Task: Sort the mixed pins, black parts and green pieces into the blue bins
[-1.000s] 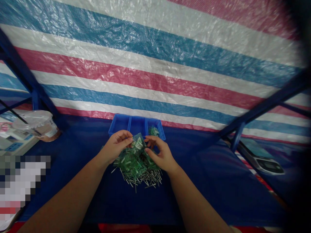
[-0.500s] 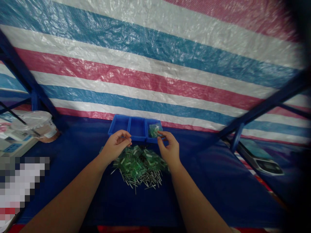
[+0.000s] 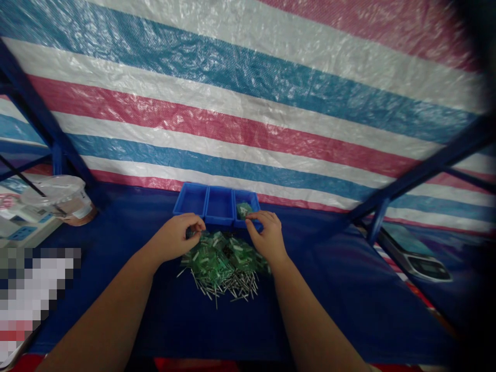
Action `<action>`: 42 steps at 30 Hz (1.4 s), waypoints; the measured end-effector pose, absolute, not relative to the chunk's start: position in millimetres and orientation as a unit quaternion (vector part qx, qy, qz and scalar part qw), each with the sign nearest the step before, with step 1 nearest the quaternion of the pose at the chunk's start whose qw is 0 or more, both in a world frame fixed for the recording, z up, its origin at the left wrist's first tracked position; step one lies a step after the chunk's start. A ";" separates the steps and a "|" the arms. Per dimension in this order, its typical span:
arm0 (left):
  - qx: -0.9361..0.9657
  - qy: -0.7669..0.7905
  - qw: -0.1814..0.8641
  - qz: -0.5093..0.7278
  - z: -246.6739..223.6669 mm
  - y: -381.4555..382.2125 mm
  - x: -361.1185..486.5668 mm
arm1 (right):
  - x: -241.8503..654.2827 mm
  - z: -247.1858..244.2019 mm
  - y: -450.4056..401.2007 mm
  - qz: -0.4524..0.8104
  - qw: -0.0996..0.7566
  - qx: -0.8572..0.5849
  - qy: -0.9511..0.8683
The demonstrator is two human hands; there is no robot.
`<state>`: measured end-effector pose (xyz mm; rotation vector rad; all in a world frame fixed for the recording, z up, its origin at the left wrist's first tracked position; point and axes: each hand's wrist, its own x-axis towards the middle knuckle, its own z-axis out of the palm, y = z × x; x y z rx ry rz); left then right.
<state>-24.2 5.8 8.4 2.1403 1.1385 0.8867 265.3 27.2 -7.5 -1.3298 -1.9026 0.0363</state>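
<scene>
A pile of small green plastic packets (image 3: 217, 258) lies on the blue table, with several thin metal pins (image 3: 242, 287) along its near edge. My left hand (image 3: 182, 235) is curled at the pile's upper left, fingers bent and apart from the thumb, with nothing visible in it. My right hand (image 3: 265, 230) is at the near edge of the right-hand blue bin (image 3: 253, 201), thumb and fingertips close together; whatever they hold is too small to make out. A green packet (image 3: 244, 210) lies in that bin, just beyond the fingertips.
Two more blue bins, the middle (image 3: 220, 204) and the left (image 3: 191, 201), adjoin the right one. A lidded drink cup (image 3: 73, 204) with a straw stands at the left. A scale (image 3: 426, 266) lies at the right. Blue metal bars (image 3: 411, 178) and a striped sheet (image 3: 232, 119) rise behind.
My left hand has moved slightly left and down. My right hand has shifted slightly left, and the packet in the right bin looks lower and more bunched.
</scene>
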 end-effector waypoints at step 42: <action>0.825 0.439 0.257 0.246 -4.3 5.3 -8.5 | 243.7 14.2 -3.6 0.181 0.209 -0.321 -0.906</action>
